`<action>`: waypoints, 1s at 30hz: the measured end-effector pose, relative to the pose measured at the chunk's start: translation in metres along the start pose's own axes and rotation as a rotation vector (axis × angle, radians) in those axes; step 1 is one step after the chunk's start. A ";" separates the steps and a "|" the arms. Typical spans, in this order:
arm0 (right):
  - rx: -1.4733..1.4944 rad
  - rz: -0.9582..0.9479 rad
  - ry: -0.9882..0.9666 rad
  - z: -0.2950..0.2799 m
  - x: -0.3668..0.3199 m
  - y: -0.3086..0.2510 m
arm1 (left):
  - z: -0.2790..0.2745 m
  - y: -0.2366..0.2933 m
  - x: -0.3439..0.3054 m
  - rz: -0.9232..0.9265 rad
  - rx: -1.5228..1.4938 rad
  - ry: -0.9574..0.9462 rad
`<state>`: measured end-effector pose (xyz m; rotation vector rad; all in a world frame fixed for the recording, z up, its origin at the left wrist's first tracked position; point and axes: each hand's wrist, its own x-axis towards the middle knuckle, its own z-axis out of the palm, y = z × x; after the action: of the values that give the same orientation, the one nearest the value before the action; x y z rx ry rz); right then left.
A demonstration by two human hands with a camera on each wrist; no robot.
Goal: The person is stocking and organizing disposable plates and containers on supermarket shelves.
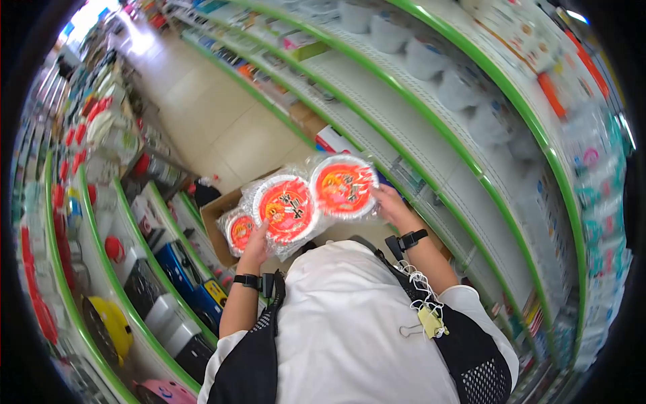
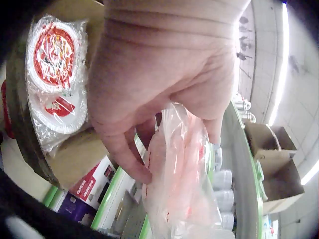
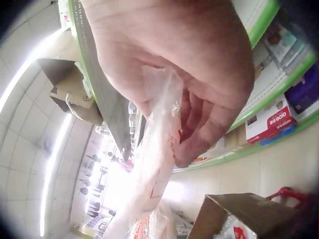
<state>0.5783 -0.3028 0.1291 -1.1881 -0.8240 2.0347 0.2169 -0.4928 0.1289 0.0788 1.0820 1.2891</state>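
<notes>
My left hand [image 1: 254, 246] grips the edge of a clear-wrapped pack of white disposable plates [image 1: 289, 210] with a round red and orange label. In the left wrist view, my thumb and fingers [image 2: 130, 158] lie on opposite sides of its wrapper [image 2: 182, 164]. On the right, my right hand [image 1: 392, 204] pinches a second plate pack [image 1: 344, 188] by its side. Seen from the right wrist, this pack [image 3: 154, 154] is edge-on between thumb and fingers. Both packs are held side by side above an open cardboard box [image 1: 214, 210], where more wrapped plates [image 2: 52, 57] lie.
Green-edged shelves [image 1: 437, 168] run along the right, with stacked clear-wrapped goods [image 1: 464, 87] higher up. Shelves at the left hold jars and boxes, including a blue case [image 1: 178, 266]. A tiled aisle [image 1: 208, 101] stretches ahead. A red and white box [image 1: 331, 140] stands beyond the packs.
</notes>
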 end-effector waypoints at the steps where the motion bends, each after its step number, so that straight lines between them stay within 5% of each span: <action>1: 0.024 0.007 0.005 0.008 0.003 -0.007 | -0.007 0.005 -0.007 0.041 -0.024 0.037; 12: 0.155 -0.037 0.047 -0.008 0.164 -0.078 | -0.095 -0.045 0.000 0.282 -0.304 0.242; 15: 0.164 -0.006 0.081 -0.051 0.269 -0.099 | -0.064 -0.036 -0.002 0.304 -0.325 0.313; 23: 0.276 -0.061 0.293 -0.058 0.530 -0.155 | -0.028 -0.052 0.016 0.344 -0.639 0.503; 27: 0.281 -0.161 0.369 -0.049 0.603 -0.165 | -0.015 -0.062 0.019 0.306 -0.682 0.583; 29: 0.078 -0.235 0.353 -0.071 0.643 -0.165 | -0.012 -0.066 0.018 0.290 -0.604 0.613; 30: -0.402 -0.392 0.294 -0.114 0.688 -0.160 | -0.010 -0.065 0.018 0.286 -0.607 0.619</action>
<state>0.4444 0.3482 -0.1359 -1.3693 -1.2391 1.3780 0.2549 -0.5057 0.0737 -0.6828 1.1637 1.9232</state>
